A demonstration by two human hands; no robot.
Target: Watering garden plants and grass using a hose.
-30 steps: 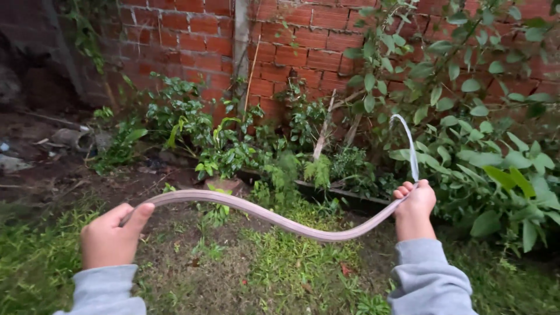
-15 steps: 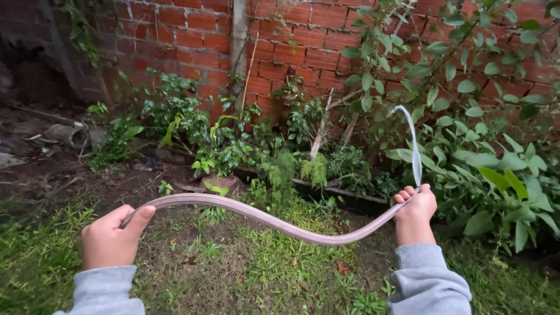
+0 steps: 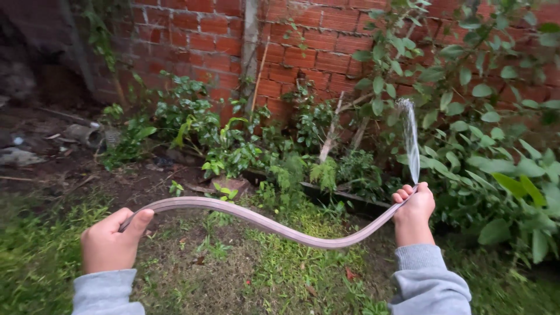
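Two hands hold one pale, flat-looking garden hose (image 3: 274,224) that sags in a shallow wave between them. The left hand (image 3: 111,242) is closed around the hose where it comes in from that side, thumb laid along the top and fingers curled beneath; a grey sleeve (image 3: 105,291) covers the wrist. The right hand (image 3: 414,207) is clenched around the outlet end, fingers wrapped tight with the thumb pressed at the opening, and a grey cuff (image 3: 426,274) sits just below it.

From the top of the right hand a thin stream of water (image 3: 411,140) rises nearly straight up, tilting slightly toward the left hand, and breaks into spray at its peak among the leaves. Just beyond and outward of the right hand stands a leafy shrub (image 3: 496,146) with broad green leaves, some yellowish. Farther ahead of both hands runs a red brick wall (image 3: 192,41), with a grey vertical pipe (image 3: 251,41) against it roughly midway between the hands. Low green plants (image 3: 233,146) and ferns crowd the wall's foot, behind a dark edging strip. Beneath the hose lies patchy grass (image 3: 280,268) with bare soil. Beyond the left hand, well apart, the ground is dark earth (image 3: 46,157) with scattered debris and sticks.
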